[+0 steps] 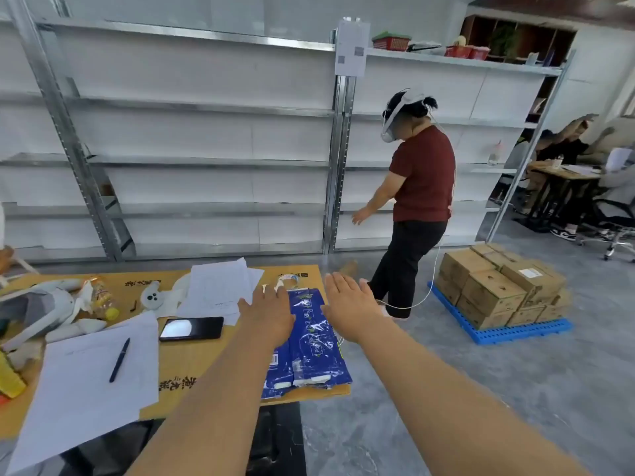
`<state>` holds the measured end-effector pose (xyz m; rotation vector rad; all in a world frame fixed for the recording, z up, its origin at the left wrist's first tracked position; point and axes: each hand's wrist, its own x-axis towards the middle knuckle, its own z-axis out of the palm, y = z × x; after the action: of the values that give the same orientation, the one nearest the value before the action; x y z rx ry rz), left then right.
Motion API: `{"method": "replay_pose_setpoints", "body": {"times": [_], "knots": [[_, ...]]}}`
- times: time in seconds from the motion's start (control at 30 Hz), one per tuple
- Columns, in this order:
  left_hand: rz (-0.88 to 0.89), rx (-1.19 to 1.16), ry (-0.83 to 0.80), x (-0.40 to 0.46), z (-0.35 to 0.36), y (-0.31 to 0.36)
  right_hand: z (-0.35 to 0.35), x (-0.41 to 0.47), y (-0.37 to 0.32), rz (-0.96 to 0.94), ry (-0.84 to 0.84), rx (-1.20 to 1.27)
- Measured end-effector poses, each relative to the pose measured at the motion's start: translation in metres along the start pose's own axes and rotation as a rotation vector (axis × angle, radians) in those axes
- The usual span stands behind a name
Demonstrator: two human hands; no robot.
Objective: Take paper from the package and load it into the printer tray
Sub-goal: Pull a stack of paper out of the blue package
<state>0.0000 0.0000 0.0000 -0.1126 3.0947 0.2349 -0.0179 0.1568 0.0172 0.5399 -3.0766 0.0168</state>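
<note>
From the head view, both arms are reaching forward over the cardboard-covered surface (178,365). The left hand (267,314) is hovering at the blue paper package (311,341) (torn open at its near end), fingers spread and gripping nothing. The right hand (350,305) is hanging flat-open beside the package's right edge, also empty. Loose sheets (220,290) are lying nearby.
</note>
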Motion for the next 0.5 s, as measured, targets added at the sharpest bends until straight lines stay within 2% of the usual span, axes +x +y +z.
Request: {"method": "replay_pose_setpoints", "body": {"times": [0.3, 0.5], "knots": [[-0.069, -0.005, -0.090, 0.052, 0.047, -0.003, 0.052, 0.061, 0.024, -0.085, -0.157, -0.002], [-0.085, 0.009, -0.118, 0.074, 0.073, -0.015, 0.083, 0.083, 0.022, -0.108, -0.171, 0.055]]}}
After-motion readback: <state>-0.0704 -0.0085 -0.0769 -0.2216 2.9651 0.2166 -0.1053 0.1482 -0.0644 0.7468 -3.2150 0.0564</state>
